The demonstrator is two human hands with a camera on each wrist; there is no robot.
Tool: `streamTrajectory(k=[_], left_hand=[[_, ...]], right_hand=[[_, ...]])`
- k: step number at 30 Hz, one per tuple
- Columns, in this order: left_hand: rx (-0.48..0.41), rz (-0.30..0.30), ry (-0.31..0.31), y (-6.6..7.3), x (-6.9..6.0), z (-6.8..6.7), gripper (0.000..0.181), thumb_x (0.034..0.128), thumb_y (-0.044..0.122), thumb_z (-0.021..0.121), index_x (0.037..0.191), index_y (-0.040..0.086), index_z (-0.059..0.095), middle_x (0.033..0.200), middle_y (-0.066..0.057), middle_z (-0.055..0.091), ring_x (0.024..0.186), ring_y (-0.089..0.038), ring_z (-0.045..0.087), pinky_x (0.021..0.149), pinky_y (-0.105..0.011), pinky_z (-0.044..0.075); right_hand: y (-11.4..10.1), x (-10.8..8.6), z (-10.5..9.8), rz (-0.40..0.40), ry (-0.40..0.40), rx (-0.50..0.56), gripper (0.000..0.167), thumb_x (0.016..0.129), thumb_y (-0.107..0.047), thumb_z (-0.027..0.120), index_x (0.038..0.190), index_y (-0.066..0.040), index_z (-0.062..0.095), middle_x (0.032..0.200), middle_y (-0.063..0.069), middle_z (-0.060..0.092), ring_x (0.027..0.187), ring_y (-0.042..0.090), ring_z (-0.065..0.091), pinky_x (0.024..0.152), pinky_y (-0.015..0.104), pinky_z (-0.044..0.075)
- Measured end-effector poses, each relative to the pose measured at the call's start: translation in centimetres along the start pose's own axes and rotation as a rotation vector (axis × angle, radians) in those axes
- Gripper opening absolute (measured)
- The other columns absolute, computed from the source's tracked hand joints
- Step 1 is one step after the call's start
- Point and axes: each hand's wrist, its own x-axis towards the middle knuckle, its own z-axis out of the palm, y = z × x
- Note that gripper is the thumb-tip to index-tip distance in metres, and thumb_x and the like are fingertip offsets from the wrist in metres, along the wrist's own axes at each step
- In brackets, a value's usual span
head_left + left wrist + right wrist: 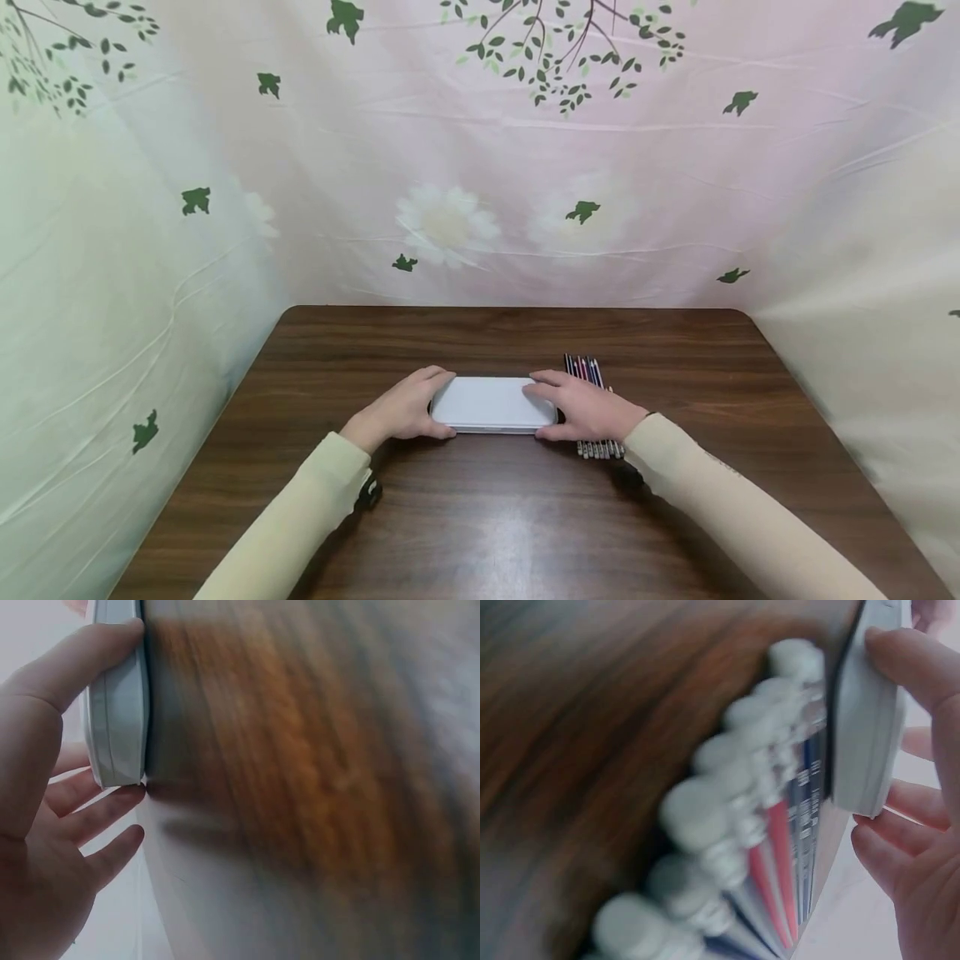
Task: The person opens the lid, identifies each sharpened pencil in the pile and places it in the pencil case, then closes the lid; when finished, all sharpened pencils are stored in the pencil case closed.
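A flat white case (487,404) with rounded corners lies on the wooden table, its long side facing me. Along its side runs a thin seam, visible in the left wrist view on the case (120,727). My left hand (408,407) grips the left end, thumb on the near side and fingers around the far side. At the opposite end, my right hand (581,407) holds the case the same way, with some fingers over its top edge. Just right of the case, partly under my right hand and wrist, lies a row of pencils (776,855) with white eraser ends towards me.
The brown wood-grain table (480,517) has rounded far corners. A pale curtain (487,167) printed with leaves, birds and flowers hangs behind the table and along both sides.
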Motion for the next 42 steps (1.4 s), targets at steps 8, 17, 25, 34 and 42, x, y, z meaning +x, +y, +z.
streamTrajectory(k=[8, 17, 25, 34, 42], left_hand=[[0.016, 0.003, -0.004, 0.3, 0.3, -0.3, 0.097, 0.0753, 0.045, 0.094, 0.151, 0.003, 0.051, 0.147, -0.011, 0.056, 0.134, -0.027, 0.055, 0.113, -0.043, 0.047], [0.016, 0.025, 0.014, -0.1, 0.0, 0.1, 0.096, 0.0751, 0.044, 0.095, 0.15, 0.001, 0.052, 0.145, -0.012, 0.057, 0.133, -0.027, 0.056, 0.112, -0.043, 0.048], [0.021, 0.054, 0.029, -0.3, 0.0, 0.3, 0.097, 0.0737, 0.044, 0.095, 0.148, -0.001, 0.053, 0.143, -0.012, 0.059, 0.129, -0.026, 0.058, 0.11, -0.042, 0.049], [-0.063, 0.063, 0.042, -0.9, 0.3, 0.3, 0.1, 0.0708, 0.041, 0.098, 0.149, -0.001, 0.053, 0.141, -0.012, 0.06, 0.124, -0.025, 0.058, 0.107, -0.043, 0.05], [-0.19, 0.005, -0.017, -1.4, -0.1, -0.3, 0.107, 0.0746, 0.043, 0.097, 0.159, 0.005, 0.043, 0.152, -0.013, 0.054, 0.138, -0.028, 0.053, 0.116, -0.047, 0.043]], right_hand=[[0.1, 1.2, -0.9, -0.003, -0.021, 0.07, 0.058, 0.084, -0.039, 0.087, 0.13, -0.007, 0.072, 0.142, 0.018, 0.061, 0.124, 0.032, 0.065, 0.1, 0.043, 0.057], [0.4, 1.9, -1.1, -0.056, -0.023, 0.093, 0.055, 0.081, -0.04, 0.089, 0.123, -0.006, 0.077, 0.135, 0.018, 0.067, 0.116, 0.029, 0.069, 0.093, 0.039, 0.06], [0.7, 2.3, -1.4, -0.051, -0.044, 0.15, 0.054, 0.08, -0.036, 0.088, 0.123, -0.006, 0.078, 0.131, 0.017, 0.071, 0.112, 0.022, 0.071, 0.086, 0.033, 0.059], [1.4, 1.7, -2.6, 0.003, -0.101, 0.291, 0.06, 0.091, -0.045, 0.081, 0.138, -0.009, 0.07, 0.144, 0.007, 0.065, 0.138, 0.023, 0.059, 0.111, 0.047, 0.049], [2.4, 1.1, -2.7, -0.003, -0.014, 0.291, 0.051, 0.1, -0.047, 0.07, 0.137, -0.012, 0.071, 0.133, 0.001, 0.066, 0.116, 0.015, 0.062, 0.095, 0.041, 0.056]])
